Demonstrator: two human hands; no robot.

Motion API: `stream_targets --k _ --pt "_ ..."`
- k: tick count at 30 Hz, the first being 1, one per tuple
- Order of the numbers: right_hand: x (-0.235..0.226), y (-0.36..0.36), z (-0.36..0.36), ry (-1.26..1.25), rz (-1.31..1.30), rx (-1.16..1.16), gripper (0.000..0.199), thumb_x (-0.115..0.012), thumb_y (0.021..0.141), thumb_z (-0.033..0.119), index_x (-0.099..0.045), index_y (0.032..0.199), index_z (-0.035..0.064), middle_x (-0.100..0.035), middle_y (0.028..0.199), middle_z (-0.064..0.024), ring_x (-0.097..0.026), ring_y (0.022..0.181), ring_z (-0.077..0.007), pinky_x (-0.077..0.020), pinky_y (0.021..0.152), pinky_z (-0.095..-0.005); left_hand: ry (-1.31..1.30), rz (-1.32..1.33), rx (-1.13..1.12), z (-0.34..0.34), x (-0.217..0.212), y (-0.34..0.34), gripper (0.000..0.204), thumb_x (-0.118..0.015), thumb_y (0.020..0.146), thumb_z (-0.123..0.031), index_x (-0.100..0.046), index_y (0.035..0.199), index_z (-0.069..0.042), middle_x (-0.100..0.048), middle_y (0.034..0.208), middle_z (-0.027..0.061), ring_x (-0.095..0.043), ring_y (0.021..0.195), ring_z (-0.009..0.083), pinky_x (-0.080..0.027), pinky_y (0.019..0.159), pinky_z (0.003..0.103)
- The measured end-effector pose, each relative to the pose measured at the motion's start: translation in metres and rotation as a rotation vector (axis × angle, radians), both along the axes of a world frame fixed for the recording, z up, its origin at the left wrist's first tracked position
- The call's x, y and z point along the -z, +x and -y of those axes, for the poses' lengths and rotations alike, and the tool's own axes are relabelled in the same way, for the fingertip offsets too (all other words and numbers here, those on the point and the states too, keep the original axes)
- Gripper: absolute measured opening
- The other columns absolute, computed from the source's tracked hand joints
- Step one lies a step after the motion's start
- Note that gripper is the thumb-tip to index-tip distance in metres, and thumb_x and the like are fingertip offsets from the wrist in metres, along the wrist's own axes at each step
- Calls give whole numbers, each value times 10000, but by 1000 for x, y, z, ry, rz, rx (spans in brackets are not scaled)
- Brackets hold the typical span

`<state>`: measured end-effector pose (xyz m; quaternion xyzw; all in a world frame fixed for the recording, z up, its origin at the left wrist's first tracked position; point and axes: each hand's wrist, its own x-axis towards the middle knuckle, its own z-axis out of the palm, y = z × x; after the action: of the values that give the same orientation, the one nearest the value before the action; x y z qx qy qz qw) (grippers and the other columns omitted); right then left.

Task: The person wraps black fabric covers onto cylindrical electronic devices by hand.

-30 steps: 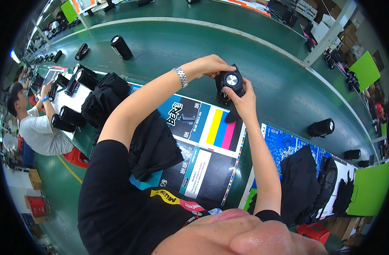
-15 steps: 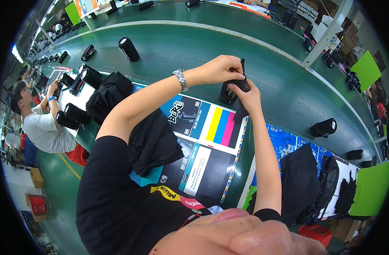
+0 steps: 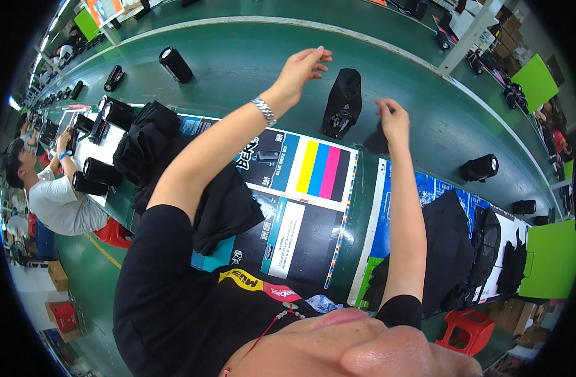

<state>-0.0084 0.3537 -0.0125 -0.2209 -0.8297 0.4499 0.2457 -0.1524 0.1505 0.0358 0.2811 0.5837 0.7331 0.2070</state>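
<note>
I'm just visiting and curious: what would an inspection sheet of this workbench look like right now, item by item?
Surface: green conveyor belt with a bench edge covered by printed colour sheets.
Job's things: black pouch standing upright on the belt between the hands.
Clutter: black cylinders spaced along the belt; heaps of black fabric bags on the sheets.
Hands: left hand raised beside the pouch, fingers loosely pinched, holding nothing; right hand pinching a small black piece, too dark to identify.
Cables: nothing seen.
Surroundings: another person in a white shirt working at the left; red stool; green panels beyond the belt.
</note>
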Motion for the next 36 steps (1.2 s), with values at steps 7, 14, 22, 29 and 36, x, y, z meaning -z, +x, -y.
stream_targets --k 7,14,22,29,36 --pt "-9 -63 47 -913 -335 54 395 -521 954 315 -692 849 -25 -651 777 -57 -575 682 -119 -442 659 -243 281 296 1 -59 34 49 521 -364 1006 -449 -624 980 2 -669 877 83 -620 784 125 -478 746 230" --pt "64 -54 30 -847 -465 61 308 -627 891 247 -681 816 -46 -612 741 -17 -509 679 -76 -413 624 -237 246 364 153 -70 83 42 542 -355 983 -467 -631 896 -9 -653 821 55 -599 751 109 -470 746 236" --pt "78 -53 21 -646 -501 129 213 -605 874 122 -707 921 -60 -681 824 -55 -595 721 -107 -484 692 -247 180 352 -84 -78 104 36 442 -450 960 -392 -622 817 -11 -600 758 30 -554 713 111 -448 697 260" --pt "15 45 -26 -209 -570 726 374 -496 976 299 -665 829 -1 -614 775 -48 -544 690 -133 -440 656 -286 -4 -4 -158 -11 54 54 457 -414 998 -382 -598 992 36 -694 891 117 -632 895 158 -457 832 305" --pt "-40 54 122 -444 -444 30 279 -469 987 194 -647 890 2 -562 749 -11 -513 720 -92 -417 678 -240 -101 12 48 89 36 92 418 -512 966 -382 -590 1068 16 -672 947 67 -605 893 127 -467 793 271"
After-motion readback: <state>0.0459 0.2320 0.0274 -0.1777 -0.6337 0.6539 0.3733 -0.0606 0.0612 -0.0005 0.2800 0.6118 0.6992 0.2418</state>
